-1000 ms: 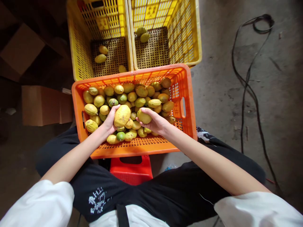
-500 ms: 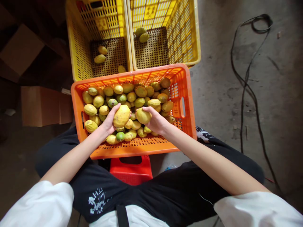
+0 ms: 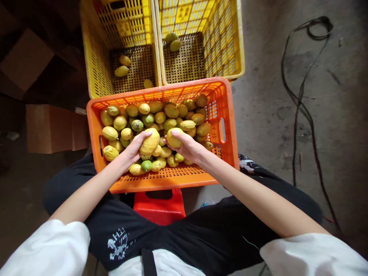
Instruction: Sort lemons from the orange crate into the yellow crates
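My left hand [image 3: 137,146] is closed around a large yellow lemon [image 3: 150,142], its thumb lying on top. A smaller yellow lemon [image 3: 173,139] is gripped in my right hand [image 3: 189,147], with the thumb across its upper side. Both hands are over the orange crate [image 3: 169,184], a short gap between the two fruits. Beneath them lie many yellow and greenish lemons [image 3: 171,111], among them a bright green one [image 3: 146,166] near the front. My hands hide part of the pile.
Two yellow crates [image 3: 122,86] [image 3: 222,57] stand side by side behind the orange one, each with a few lemons on its floor. A red stool [image 3: 159,212] is below the orange crate. Cardboard boxes [image 3: 50,128] are at left; a dark cable [image 3: 301,96] lies on the floor at right.
The lemon in my left hand has tilted and shifted slightly right. My right hand has turned its lemon a little, and the thumb now covers more of it.
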Available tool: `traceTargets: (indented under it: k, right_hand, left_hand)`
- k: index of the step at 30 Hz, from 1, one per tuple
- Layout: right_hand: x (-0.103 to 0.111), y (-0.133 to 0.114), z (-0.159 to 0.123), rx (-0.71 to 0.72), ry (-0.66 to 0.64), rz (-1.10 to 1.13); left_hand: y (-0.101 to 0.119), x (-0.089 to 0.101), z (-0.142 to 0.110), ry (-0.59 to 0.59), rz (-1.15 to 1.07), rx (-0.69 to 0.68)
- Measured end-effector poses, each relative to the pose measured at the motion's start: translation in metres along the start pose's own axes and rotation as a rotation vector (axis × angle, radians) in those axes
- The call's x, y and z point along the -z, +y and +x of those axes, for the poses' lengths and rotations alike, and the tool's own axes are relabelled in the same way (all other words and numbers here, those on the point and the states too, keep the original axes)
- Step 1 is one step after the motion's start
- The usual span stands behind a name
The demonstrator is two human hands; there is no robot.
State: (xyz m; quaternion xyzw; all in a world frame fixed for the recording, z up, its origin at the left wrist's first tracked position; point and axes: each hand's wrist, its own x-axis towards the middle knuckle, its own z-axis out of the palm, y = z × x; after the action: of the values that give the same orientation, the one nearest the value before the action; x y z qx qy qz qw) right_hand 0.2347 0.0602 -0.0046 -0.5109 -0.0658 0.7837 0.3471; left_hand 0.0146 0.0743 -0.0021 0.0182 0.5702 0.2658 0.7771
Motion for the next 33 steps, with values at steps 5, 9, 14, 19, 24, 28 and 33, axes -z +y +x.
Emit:
traceTargets:
  k: [5, 9, 14, 19, 24, 28, 33]
  right_hand:
    - [0.003, 0.005, 0.004, 0.036, 0.061, -0.01]
    - [0.001, 0.004, 0.002, 0.024, 0.047, -0.029]
    - [-0.001, 0.003, 0.001, 0.0, 0.012, -0.047]
    - [0.0, 0.004, 0.001, -0.011, 0.033, -0.052]
    - [0.001, 0.004, 0.002, -0.003, 0.052, -0.021]
    - [0.002, 0.004, 0.004, -0.009, 0.076, 0.014]
    - [0.003, 0.006, 0.005, 0.015, 0.101, 0.0]
  left_hand:
    - [0.004, -0.009, 0.001, 0.12, -0.006, -0.02]
    - [0.004, -0.014, -0.001, 0.112, -0.013, -0.011]
    - [0.003, -0.02, -0.007, 0.144, 0.029, -0.023]
    - [0.003, -0.015, -0.005, 0.131, 0.061, -0.018]
    - [0.001, -0.006, 0.001, 0.052, 0.194, -0.01]
    - [-0.003, -0.004, 0.001, -0.056, 0.213, -0.023]
    - [-0.005, -0.003, -0.001, -0.06, 0.152, -0.047]
